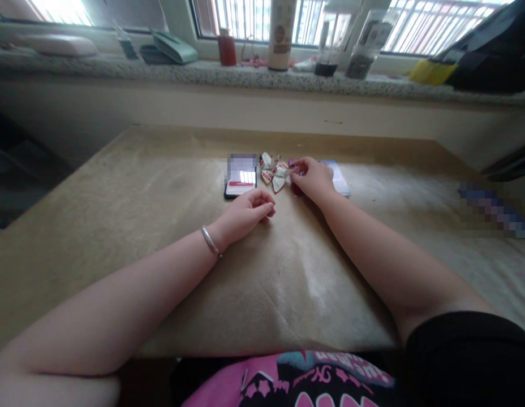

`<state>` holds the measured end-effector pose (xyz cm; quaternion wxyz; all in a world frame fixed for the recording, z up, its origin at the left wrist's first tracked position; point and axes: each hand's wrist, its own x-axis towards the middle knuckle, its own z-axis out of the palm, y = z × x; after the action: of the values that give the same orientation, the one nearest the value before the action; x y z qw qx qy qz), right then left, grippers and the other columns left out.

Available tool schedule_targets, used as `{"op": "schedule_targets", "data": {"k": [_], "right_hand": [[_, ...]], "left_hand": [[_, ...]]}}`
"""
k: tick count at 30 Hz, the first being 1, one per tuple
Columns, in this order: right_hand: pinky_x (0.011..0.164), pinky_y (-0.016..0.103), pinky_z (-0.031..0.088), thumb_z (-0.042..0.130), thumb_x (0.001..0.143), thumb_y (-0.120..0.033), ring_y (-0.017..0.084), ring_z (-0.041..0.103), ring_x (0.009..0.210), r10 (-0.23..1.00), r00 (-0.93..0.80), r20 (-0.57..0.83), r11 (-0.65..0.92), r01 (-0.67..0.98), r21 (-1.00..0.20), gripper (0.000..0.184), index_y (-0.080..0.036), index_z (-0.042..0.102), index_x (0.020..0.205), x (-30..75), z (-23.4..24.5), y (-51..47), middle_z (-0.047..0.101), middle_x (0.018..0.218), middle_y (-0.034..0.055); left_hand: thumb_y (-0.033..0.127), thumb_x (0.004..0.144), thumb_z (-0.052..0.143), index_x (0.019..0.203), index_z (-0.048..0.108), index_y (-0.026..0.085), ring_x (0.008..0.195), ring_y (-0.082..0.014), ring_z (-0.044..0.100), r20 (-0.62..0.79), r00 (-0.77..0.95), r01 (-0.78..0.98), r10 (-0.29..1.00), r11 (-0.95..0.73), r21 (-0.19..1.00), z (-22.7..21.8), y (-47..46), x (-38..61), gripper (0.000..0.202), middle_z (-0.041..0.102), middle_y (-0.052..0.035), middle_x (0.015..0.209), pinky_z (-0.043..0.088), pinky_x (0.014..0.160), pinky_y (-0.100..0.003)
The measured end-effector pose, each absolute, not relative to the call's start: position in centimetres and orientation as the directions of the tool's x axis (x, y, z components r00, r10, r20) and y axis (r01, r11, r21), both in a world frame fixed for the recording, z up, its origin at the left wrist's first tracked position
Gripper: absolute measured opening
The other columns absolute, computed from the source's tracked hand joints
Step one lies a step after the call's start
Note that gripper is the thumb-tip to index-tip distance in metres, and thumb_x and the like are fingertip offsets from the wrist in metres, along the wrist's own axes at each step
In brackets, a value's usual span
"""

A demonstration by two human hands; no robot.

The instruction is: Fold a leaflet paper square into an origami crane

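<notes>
My left hand point(245, 212) rests on the brown paper-covered table point(139, 226), fingers curled loosely with nothing visible in them, just in front of a phone point(241, 180) with a lit screen. A silver bangle sits on that wrist. My right hand point(313, 178) lies further back, fingers pinched on the edge of a small folded white-and-red paper piece point(276, 172). A pale blue booklet or pad point(339, 180) lies partly under and behind the right hand.
A stone windowsill point(203, 72) runs behind the table with a red cup point(227, 50), a tall bottle point(281, 34), jars, a teal case point(174, 47) and a yellow item point(432, 72). A blurred patch lies at the table's right edge.
</notes>
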<state>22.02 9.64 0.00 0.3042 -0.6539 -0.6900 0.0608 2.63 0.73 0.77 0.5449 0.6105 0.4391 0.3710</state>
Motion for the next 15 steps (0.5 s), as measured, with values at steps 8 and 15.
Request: {"op": "schedule_targets", "data": {"k": [8, 15], "right_hand": [[0.091, 0.043, 0.047, 0.063, 0.076, -0.036, 0.028, 0.063, 0.1, 0.916, -0.161, 0.368, 0.329, 0.827, -0.456, 0.029, -0.019, 0.071, 0.099, 26.5, -0.3, 8.1, 0.071, 0.103, 0.0102], [0.109, 0.051, 0.035, 0.062, 0.078, -0.038, 0.033, 0.049, 0.128, 0.85, -0.395, 0.349, 0.479, 0.855, -0.2, 0.05, -0.016, 0.064, 0.123, 29.0, -1.1, 5.5, 0.057, 0.136, 0.0163]], "left_hand": [[0.015, 0.081, 0.057, 0.082, 0.054, 0.015, 0.063, -0.0072, 0.055, -0.033, 0.361, 0.163, 0.932, -0.028, 0.986, 0.8, 0.6, 2.8, 0.003, 0.058, 0.0023, 0.07, 0.045, 0.061, -0.019], [0.015, 0.081, 0.057, 0.081, 0.054, 0.015, 0.064, -0.007, 0.055, -0.022, 0.377, 0.181, 0.926, -0.05, 0.982, 0.8, 0.5, 2.8, 0.003, 0.058, 0.0024, 0.07, 0.044, 0.062, -0.019]]}}
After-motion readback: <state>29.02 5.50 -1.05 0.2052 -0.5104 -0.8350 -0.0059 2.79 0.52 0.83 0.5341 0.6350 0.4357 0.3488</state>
